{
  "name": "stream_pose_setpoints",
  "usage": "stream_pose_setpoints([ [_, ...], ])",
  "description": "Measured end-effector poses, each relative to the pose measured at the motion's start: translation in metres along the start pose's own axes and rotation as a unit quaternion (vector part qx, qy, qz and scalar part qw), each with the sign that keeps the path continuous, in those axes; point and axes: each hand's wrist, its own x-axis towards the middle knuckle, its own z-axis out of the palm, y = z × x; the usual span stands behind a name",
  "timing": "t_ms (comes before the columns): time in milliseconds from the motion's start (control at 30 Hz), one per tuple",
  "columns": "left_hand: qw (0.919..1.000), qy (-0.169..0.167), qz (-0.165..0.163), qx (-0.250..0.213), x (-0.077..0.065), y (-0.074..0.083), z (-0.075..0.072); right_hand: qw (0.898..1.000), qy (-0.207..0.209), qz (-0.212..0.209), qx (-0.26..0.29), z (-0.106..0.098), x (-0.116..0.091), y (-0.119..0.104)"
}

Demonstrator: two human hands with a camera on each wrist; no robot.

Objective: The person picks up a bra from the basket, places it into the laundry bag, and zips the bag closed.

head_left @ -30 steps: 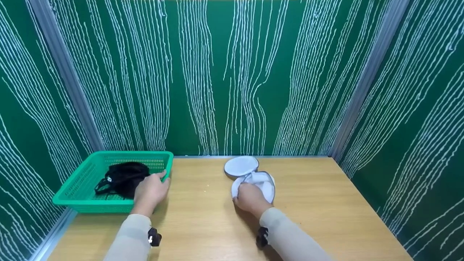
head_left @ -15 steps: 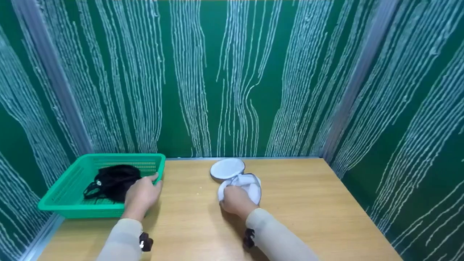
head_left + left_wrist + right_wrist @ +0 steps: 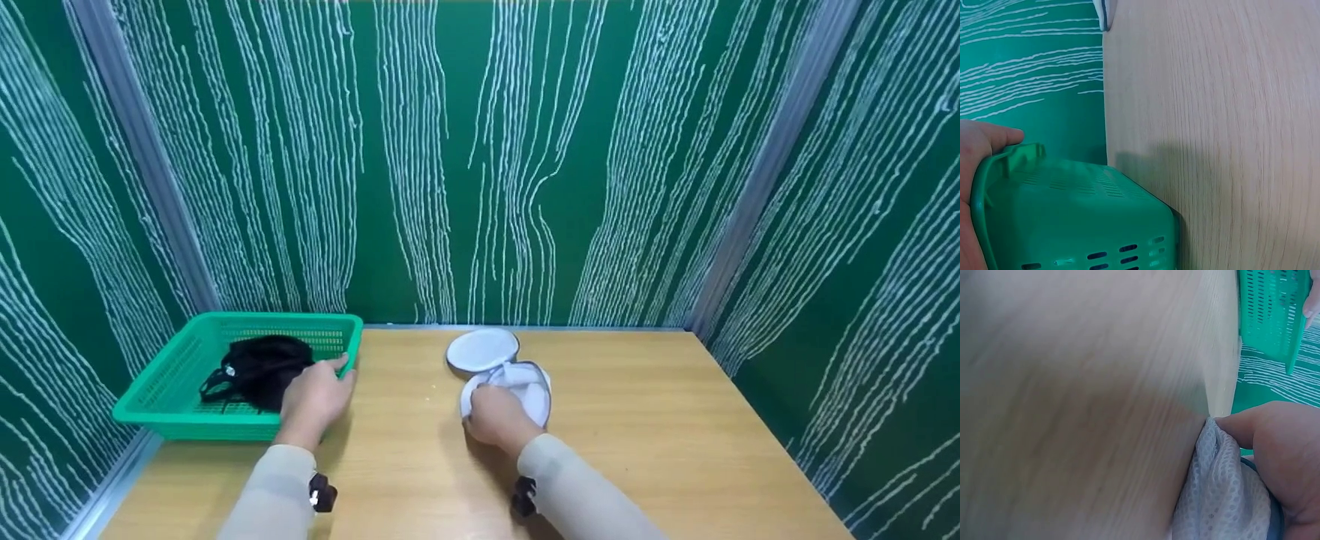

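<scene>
A round white mesh laundry bag [image 3: 536, 401] with dark piping sits on the table, its round lid [image 3: 482, 349] folded back toward the wall. My right hand [image 3: 499, 416] pinches the bag's near left edge, thumb against the bunched mesh [image 3: 1213, 495] in the right wrist view. At the left stands a green plastic basket [image 3: 202, 431] with slotted walls. My left hand [image 3: 316, 394] grips its right rim near the front corner, as the left wrist view also shows on the basket wall [image 3: 1084, 219]. Inside lies a black cloth item [image 3: 262, 367] with thin straps, partly hidden by that hand.
The wooden table [image 3: 637, 450] ends at a green wall [image 3: 397, 285] with white wavy lines behind it. Grey metal posts [image 3: 739, 202] stand at the corners. Tiny pale specks lie on the wood between basket and bag.
My right hand and the mesh bag have shifted a little left across the table. The left hand stays on the basket rim. The head view swung slightly and came back.
</scene>
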Motion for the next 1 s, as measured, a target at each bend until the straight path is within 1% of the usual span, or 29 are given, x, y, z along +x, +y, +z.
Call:
stream_pose_setpoints([
  [167, 1.0, -0.002, 0.006, -0.001, 0.003, 0.004, 0.001, 1.0, 0.002, 0.012, -0.009, 0.0, 0.001, 0.002],
  [267, 0.9999, 0.0, 0.011, 0.0, 0.002, 0.002, 0.0, 1.0, 0.009, 0.007, -0.01, 0.002, 0.002, 0.002],
  [400, 0.9998, 0.01, 0.016, 0.007, 0.0, -0.001, 0.001, 0.997, 0.053, -0.039, -0.031, 0.005, 0.0, 0.003],
  [500, 0.9998, 0.009, 0.018, 0.003, -0.001, -0.002, 0.004, 0.995, 0.073, -0.056, -0.046, 0.008, -0.003, 0.006],
  [700, 0.9998, 0.007, 0.021, 0.002, 0.0, -0.002, 0.005, 0.998, 0.045, -0.016, -0.029, 0.006, -0.003, 0.005],
  [833, 0.9998, 0.009, 0.015, 0.007, 0.0, -0.004, 0.004, 1.0, 0.025, -0.006, -0.007, 0.006, -0.002, 0.001],
  [900, 0.9999, 0.003, 0.01, 0.004, 0.001, -0.004, 0.003, 1.0, 0.021, -0.005, 0.003, 0.007, -0.002, -0.002],
  [1000, 0.9999, 0.002, 0.012, 0.008, 0.003, -0.003, 0.002, 1.0, 0.025, -0.004, 0.013, 0.007, -0.002, -0.006],
])
